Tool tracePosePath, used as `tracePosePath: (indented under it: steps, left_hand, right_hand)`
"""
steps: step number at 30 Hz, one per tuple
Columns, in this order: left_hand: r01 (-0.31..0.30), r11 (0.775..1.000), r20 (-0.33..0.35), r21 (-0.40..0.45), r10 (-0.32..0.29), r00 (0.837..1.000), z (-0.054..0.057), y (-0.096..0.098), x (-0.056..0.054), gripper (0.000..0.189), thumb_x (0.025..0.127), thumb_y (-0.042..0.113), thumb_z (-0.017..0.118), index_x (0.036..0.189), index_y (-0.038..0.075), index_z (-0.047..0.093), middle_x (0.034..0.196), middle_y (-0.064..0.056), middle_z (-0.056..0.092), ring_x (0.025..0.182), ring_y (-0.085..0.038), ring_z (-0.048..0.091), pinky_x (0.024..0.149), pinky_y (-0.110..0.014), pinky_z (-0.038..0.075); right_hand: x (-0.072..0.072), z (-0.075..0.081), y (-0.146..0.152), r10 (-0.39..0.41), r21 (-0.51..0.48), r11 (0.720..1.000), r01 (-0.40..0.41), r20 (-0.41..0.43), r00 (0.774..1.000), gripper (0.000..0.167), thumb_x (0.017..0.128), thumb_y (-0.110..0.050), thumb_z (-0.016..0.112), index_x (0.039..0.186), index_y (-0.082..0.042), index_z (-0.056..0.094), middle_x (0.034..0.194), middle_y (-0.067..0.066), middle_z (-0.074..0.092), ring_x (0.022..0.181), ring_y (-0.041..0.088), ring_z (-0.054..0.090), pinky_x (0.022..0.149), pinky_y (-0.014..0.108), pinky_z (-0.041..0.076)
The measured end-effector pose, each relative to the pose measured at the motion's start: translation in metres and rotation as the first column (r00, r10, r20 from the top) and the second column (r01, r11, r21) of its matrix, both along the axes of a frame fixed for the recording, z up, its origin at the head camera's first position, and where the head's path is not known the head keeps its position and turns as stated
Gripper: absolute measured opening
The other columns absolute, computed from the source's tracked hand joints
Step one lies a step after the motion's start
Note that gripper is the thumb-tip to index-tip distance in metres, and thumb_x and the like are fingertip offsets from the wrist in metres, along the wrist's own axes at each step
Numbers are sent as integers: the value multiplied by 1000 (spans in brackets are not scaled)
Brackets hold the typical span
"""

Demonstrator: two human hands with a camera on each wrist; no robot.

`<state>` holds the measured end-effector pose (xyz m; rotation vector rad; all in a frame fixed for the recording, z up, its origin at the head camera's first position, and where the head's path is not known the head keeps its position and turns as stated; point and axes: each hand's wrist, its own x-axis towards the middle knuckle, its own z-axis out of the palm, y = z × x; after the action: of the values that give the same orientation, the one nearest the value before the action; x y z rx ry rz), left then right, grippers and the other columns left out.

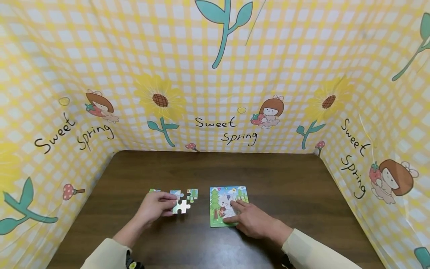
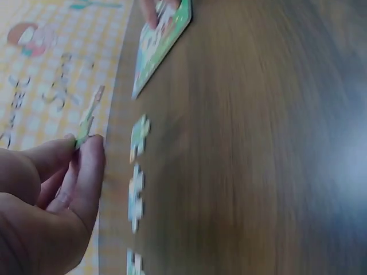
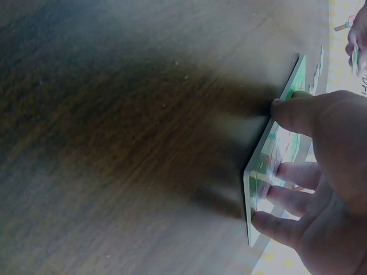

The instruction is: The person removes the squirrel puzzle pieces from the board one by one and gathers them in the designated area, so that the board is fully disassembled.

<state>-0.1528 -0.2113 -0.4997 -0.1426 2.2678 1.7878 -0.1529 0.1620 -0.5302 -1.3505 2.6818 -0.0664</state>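
My left hand [image 1: 152, 207] pinches a jigsaw piece [image 1: 181, 207] between thumb and fingers. In the left wrist view this piece [image 2: 86, 123] is raised off the table, tilted, with its edge towards the camera. Just beyond it lie loose jigsaw pieces: one with green print [image 1: 192, 194], a bluish one [image 1: 175, 192], and another [image 1: 154, 190] partly hidden behind the left hand. To the right is a picture puzzle board [image 1: 215, 201] with green trees and a pale animal. My right hand [image 1: 255, 221] rests on its right side, fingertips spread on the surface and thumb near the lower edge.
The dark wooden table [image 1: 285, 179] extends around the board and pieces. A yellow checked cloth [image 1: 215, 86] with printed flowers and figures stands as a wall at the back and both sides.
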Motion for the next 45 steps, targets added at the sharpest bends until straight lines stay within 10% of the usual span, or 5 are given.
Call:
tracePosePath:
  steps: [10, 22, 37, 45]
  left_hand:
    - [-13, 996, 42, -84, 17, 999, -9, -67, 0, 29, 96, 8, 71, 118, -10, 67, 95, -11, 71, 80, -22, 67, 71, -37, 62]
    - [-4, 970, 39, -242, 14, 999, -24, -96, -4, 20, 93, 2, 72, 107, -12, 70, 79, -9, 71, 71, -20, 66, 62, -35, 61]
    - [11, 786, -117, -619, -105, 988, -27, -96, -3, 4, 87, 12, 79, 88, 8, 78, 75, 0, 72, 64, -14, 62, 60, -31, 49]
    - [0, 765, -141, -644, -119, 983, -28, -94, -2, 5, 85, 14, 80, 87, 11, 77, 79, 2, 72, 70, -11, 61, 65, -31, 48]
  right_hand:
    - [-1, 4, 4, -30, -5, 1000, 31, 26, 999, 45, 103, -24, 61, 143, -42, 59, 160, 22, 40, 147, 41, 40, 117, 52, 38]
    - [-4, 3, 6, -38, -9, 999, 39, 40, 998, 45, 102, -24, 62, 143, -42, 59, 160, 22, 40, 148, 40, 38, 118, 52, 36]
    - [1, -1, 3, -28, -38, 999, 30, 43, 999, 45, 101, -24, 64, 142, -42, 60, 159, 21, 42, 147, 40, 40, 117, 52, 38]
    - [3, 0, 3, -27, -41, 999, 29, 34, 999, 44, 101, -24, 64, 141, -42, 61, 158, 21, 43, 147, 39, 41, 117, 52, 37]
